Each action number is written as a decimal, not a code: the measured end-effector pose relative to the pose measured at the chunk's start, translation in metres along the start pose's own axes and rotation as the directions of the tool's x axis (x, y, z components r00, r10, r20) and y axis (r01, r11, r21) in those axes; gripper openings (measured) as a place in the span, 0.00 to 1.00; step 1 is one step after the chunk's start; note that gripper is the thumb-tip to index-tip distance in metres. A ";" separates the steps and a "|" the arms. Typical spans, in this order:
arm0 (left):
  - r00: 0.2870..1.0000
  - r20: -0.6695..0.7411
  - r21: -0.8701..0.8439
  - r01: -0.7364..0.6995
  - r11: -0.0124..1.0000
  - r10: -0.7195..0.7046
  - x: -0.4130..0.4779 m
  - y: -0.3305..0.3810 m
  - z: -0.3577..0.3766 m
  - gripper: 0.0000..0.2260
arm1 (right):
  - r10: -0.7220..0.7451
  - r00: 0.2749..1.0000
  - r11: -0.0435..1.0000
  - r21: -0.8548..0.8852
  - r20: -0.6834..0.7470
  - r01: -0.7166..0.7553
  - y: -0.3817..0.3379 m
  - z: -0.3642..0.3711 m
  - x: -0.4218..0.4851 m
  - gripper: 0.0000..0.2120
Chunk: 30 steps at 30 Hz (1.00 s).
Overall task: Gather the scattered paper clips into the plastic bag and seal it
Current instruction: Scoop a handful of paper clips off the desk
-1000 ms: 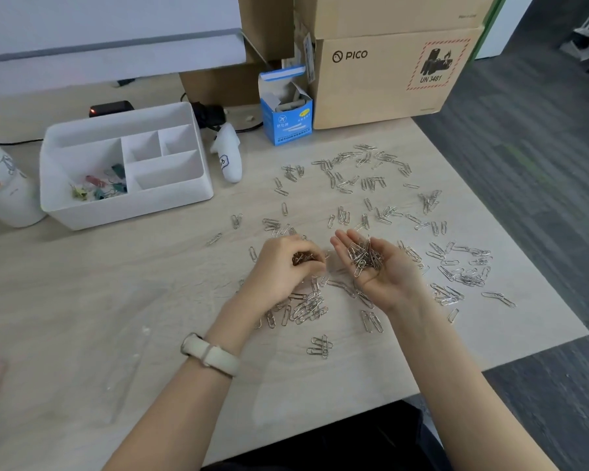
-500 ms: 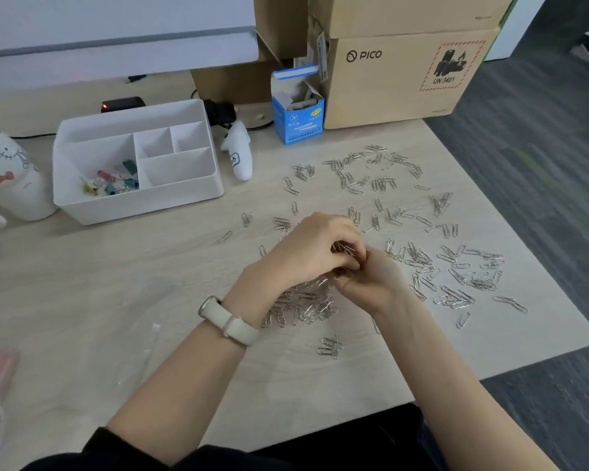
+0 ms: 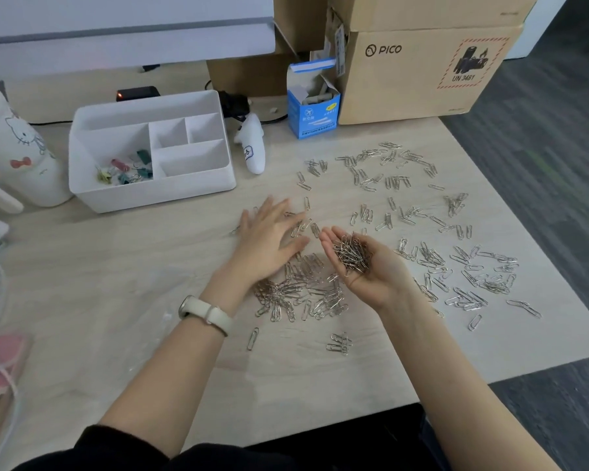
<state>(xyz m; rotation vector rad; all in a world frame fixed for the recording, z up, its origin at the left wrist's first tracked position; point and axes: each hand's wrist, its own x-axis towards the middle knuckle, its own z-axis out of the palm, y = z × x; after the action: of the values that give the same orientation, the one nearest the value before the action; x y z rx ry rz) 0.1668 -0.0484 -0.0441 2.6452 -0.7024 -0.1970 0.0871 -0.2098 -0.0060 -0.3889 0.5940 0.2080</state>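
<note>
Many silver paper clips (image 3: 393,182) lie scattered over the right half of the light wooden table (image 3: 92,266). A denser heap of clips (image 3: 300,295) sits between my wrists. My right hand (image 3: 376,283) is turned palm up and cupped, and a bundle of clips (image 3: 352,254) rests in its palm. My left hand (image 3: 269,239) is flat, palm down with fingers spread, touching the table and a few clips just above the heap. The clear plastic bag (image 3: 143,338) lies flat and hard to see left of my left forearm.
A white compartment organizer (image 3: 150,198) with coloured binder clips stands at the back left. Behind are a white controller (image 3: 252,147), an open blue box (image 3: 313,117) and a cardboard box (image 3: 422,73). A white bottle (image 3: 17,147) stands far left. The table ends at the right.
My hands had come together over the heap; now they are apart. The left hand has spread flat on the table and the right palm holds a larger bundle of clips.
</note>
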 end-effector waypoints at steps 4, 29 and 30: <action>0.997 0.079 0.029 -0.023 0.999 0.021 -0.016 0.002 0.005 0.33 | 0.006 1.000 1.000 -0.004 0.006 -0.006 0.002 -0.001 0.001 0.15; 0.993 -0.110 -0.184 0.012 0.983 -0.033 -0.058 0.056 0.018 0.07 | -0.044 0.999 0.997 0.060 -0.025 0.046 -0.004 -0.012 -0.010 0.14; 0.997 -0.079 -0.194 0.010 0.981 -0.026 -0.055 0.055 0.016 0.07 | -0.046 0.999 0.997 0.060 -0.028 0.048 -0.005 -0.012 -0.010 0.14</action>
<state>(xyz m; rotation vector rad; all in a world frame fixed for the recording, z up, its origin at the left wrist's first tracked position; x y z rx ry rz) 0.0911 -0.0703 -0.0338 2.4599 -0.6008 -0.1537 0.0741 -0.2199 -0.0081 -0.3465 0.6152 0.1394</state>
